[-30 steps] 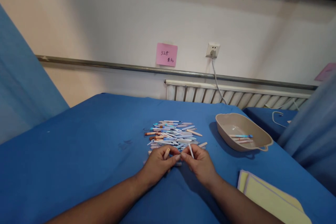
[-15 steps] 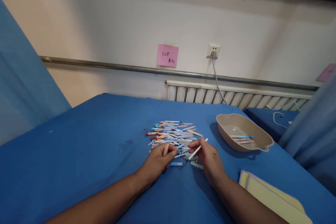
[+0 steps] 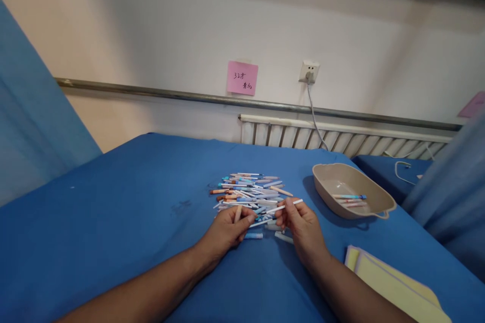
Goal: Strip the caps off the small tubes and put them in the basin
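My left hand [image 3: 226, 227] is closed around a beige pen barrel [image 3: 238, 213], whose end sticks up between the fingers. In my right hand [image 3: 306, 232] a thin white stick [image 3: 275, 209], like a pen refill, is pinched between thumb and fingers, its lower end pointing left towards my left hand. Both hands hover at the near side of a pile of pen parts [image 3: 246, 192] in orange, blue, white and grey. A light blue pen piece [image 3: 253, 235] lies just right of my left hand. A pale grey piece [image 3: 283, 237] lies beside my right hand.
A beige basin [image 3: 322, 176] at the right has a few pens [image 3: 350, 197] in it. Folded yellow cloths [image 3: 394, 282] lie at the front right of the blue-covered table [image 3: 132, 202]. Behind are a radiator [image 3: 288, 133], a wall socket [image 3: 309, 71] and a pink note [image 3: 242, 78].
My right hand has turned the white stick from a steep slant to nearly level and moved slightly right. The left hand has shifted only a little with the barrel still in it.
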`<state>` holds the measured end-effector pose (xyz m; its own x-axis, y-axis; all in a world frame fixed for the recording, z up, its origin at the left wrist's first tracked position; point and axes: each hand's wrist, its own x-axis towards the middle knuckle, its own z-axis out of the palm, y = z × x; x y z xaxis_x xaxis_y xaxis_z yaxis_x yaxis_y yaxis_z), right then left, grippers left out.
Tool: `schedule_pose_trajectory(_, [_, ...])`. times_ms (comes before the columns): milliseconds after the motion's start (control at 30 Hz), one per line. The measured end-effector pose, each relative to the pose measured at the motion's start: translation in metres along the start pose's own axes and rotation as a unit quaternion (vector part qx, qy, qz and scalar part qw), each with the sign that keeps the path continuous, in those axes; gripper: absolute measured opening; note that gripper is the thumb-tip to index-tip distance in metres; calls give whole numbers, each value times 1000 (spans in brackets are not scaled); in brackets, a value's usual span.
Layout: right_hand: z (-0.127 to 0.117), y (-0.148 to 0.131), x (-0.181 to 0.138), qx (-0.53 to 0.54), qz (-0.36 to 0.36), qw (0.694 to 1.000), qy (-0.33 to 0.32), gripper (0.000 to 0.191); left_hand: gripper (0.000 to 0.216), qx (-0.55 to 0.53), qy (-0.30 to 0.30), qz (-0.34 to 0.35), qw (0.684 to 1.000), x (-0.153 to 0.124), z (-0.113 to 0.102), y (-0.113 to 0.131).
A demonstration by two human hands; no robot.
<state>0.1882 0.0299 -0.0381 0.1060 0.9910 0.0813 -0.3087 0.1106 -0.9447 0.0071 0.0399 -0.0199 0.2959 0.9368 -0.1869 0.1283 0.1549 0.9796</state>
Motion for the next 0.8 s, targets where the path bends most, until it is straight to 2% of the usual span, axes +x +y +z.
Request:
schedule_pose_trajectory(467, [7,-2,-8,-66,-15,996,-56,41,36,11,5,43,999,0,0,-6])
schedule_pose_trajectory(667, [11,3,-11,-14,50,993,-106,41,34,-9,19,38,999,-1,2,-6])
schedule_pose_trajectory(800, [10,4,-9,33,70,993,-94,37,38,-2,11,41,999,-2,1,-3])
